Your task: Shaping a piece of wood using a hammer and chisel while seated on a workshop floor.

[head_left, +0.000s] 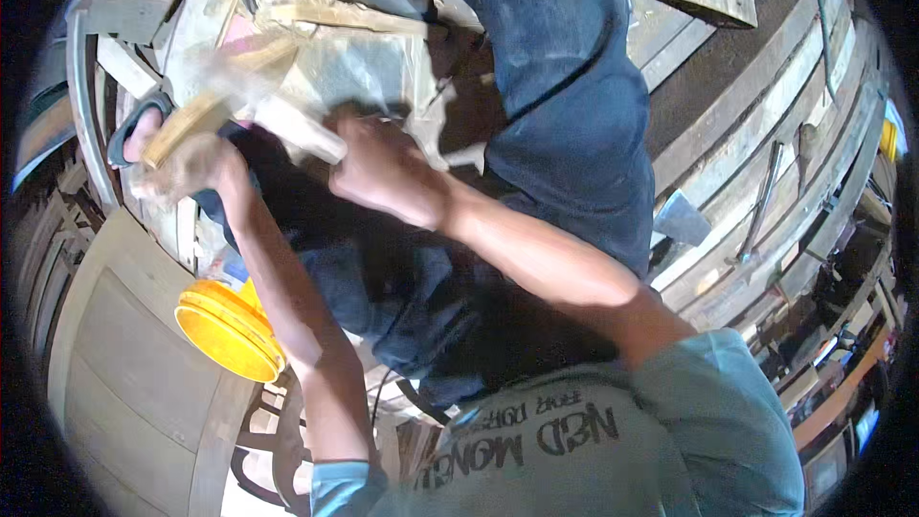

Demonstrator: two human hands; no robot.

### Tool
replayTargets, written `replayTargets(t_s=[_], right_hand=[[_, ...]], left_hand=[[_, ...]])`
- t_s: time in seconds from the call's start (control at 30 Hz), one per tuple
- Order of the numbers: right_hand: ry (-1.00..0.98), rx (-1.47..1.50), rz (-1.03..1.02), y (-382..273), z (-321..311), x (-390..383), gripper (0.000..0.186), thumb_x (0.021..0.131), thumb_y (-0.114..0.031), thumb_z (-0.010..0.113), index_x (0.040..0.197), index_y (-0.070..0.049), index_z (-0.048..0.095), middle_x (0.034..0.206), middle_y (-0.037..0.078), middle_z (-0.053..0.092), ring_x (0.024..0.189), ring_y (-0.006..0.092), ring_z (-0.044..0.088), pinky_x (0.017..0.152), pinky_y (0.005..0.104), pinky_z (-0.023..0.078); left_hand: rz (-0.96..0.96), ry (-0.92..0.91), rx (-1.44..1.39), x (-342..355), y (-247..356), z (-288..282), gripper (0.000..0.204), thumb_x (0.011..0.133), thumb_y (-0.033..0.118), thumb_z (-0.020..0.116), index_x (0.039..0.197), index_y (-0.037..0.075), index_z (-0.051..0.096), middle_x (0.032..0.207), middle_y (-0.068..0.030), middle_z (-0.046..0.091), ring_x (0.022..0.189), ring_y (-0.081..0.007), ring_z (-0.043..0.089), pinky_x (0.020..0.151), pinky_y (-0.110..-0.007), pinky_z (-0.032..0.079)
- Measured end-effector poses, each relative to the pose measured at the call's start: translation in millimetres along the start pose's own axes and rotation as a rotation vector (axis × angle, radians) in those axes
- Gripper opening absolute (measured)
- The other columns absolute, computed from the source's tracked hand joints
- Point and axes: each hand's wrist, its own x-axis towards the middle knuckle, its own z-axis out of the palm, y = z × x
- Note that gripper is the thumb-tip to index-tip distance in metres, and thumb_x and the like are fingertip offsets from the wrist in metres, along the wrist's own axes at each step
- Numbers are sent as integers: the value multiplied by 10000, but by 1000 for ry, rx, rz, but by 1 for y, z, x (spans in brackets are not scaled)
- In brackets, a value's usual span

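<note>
Dark capitals stand in two lines across the chest of the worker's grey shirt (613,483), upside down as seen from above. The large line (526,445) slants across the cloth, higher at the picture's right than at its left, its bold letters clearest toward the right and breaking up among creases toward the left. The small line (531,409), in shorter, lighter capitals, runs just above it in the picture, nearer the shirt's hem; its left end is blurred and too faint to make out.
</note>
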Motion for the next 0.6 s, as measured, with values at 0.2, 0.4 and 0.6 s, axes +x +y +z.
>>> replayTargets(t_s=[0.2,0.4,0.6], right_hand=[[-79,-208,-183,-35,5,-12,389,708,-81,665,1016,66,479,858,267,626,835,405,641,723,455,529],[31,258,45,-21,-9,-8,339,729,-29,607,1031,83,501,833,272,621,758,369,655,639,421,523],[188,-224,-54,8,10,10,401,708,-74,634,1074,36,514,846,225,643,798,353,656,672,437,532]], left_hand=[[196,163,114,-37,22,11,318,927,305,481,994,21,608,929,-63,646,749,-177,591,765,-301,454],[104,129,175,-26,24,6,302,919,291,505,1007,22,609,932,-66,646,757,-183,596,777,-310,460],[92,116,175,-13,14,-5,300,918,293,515,1007,19,602,915,-76,638,756,-200,597,771,-321,469]])
